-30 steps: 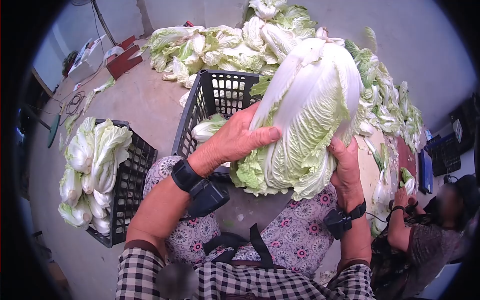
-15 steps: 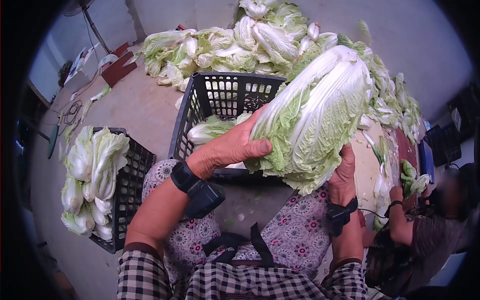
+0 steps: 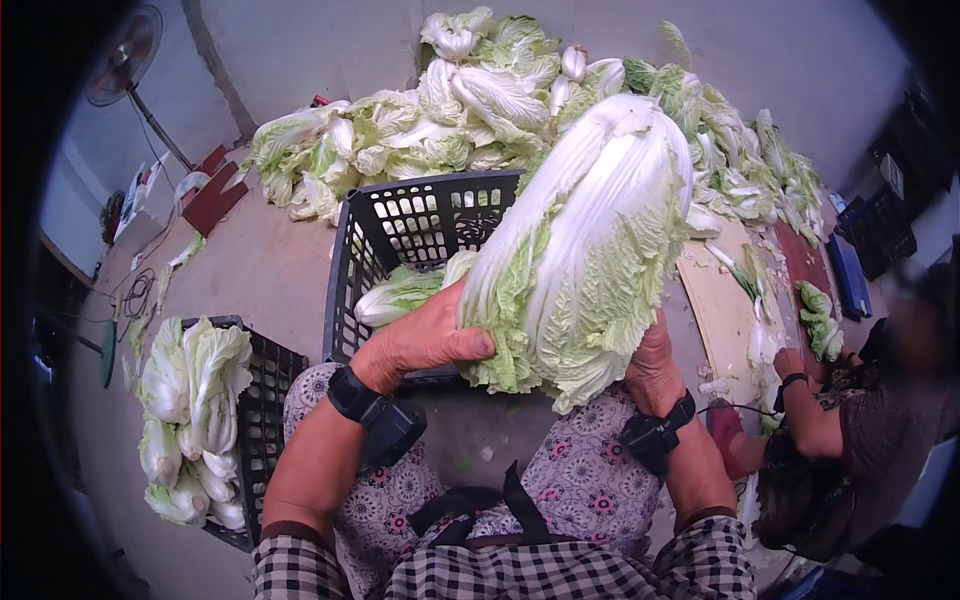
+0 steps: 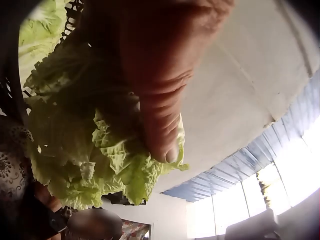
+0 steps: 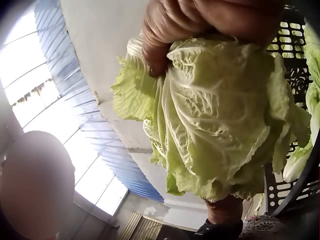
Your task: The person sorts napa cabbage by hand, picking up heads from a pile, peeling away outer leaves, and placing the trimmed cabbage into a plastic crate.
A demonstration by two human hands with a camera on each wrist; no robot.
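A large napa cabbage (image 3: 590,240) is held up between both hands above the lap, its white base tilted up and away, its frilly leaf end toward the body. My left hand (image 3: 425,335) grips its left side, the thumb lying along the outer leaves. In the left wrist view that thumb presses the ruffled leaf edge (image 4: 120,155). My right hand (image 3: 655,365) holds the lower right side, its fingers mostly hidden behind the cabbage. In the right wrist view the thumb pushes into the crinkled leaves (image 5: 205,110).
Behind the cabbage stands a black plastic crate (image 3: 345,260) with cabbages inside. Another crate (image 3: 275,390) at the left holds several cabbages. A big heap of cabbages (image 3: 400,130) lies along the wall. At the right, another person (image 3: 850,430) sits handling a cabbage (image 3: 820,320). A fan (image 3: 125,55) stands back left.
The held cabbage has turned a little in the hands, and both hands still hold it. The head view has swung, so the surroundings sit lower and further left.
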